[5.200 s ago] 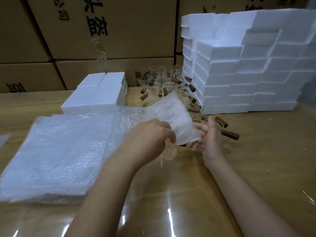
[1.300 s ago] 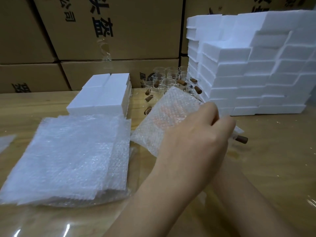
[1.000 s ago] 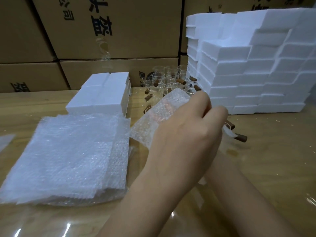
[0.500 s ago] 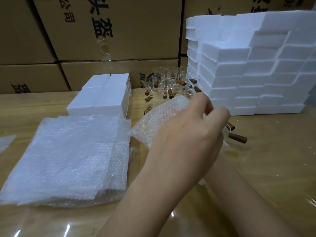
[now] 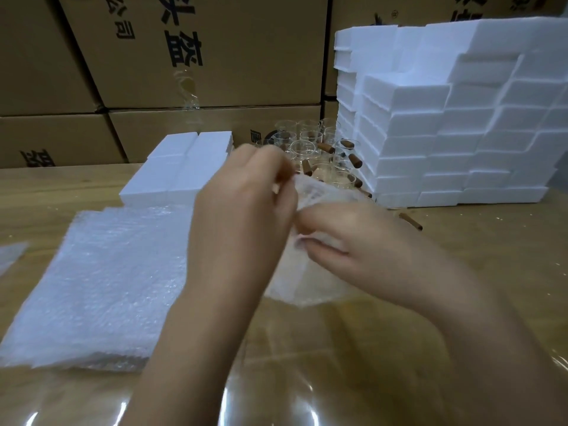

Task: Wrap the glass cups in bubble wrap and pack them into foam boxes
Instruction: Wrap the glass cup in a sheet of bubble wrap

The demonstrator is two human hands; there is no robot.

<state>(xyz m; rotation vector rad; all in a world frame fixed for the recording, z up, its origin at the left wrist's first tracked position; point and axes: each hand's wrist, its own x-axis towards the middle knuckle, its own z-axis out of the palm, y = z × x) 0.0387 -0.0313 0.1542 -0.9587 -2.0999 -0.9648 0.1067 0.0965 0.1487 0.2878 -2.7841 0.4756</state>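
Pinching the bubble wrap bundle [image 5: 310,279] above the tabletop [image 5: 479,250], our left grip [image 5: 246,210] and right grip [image 5: 356,247] partly block the glass cups [image 5: 302,147] behind; foam boxes [image 5: 430,142] stand right, spare sheets [image 5: 101,272] lie left.

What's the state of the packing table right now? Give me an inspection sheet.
Surface: glossy wooden table, reflecting lights.
Job's things: bubble wrap sheet bunched between both hands, contents hidden; bubble wrap stack at left; glass cups with wooden handles behind; foam boxes stacked at right; low foam boxes at left.
Clutter: wrap scrap at the left edge.
Grippers: left hand and right hand both grip the sheet; blurred.
Cables: nothing seen.
Surroundings: cardboard cartons behind.
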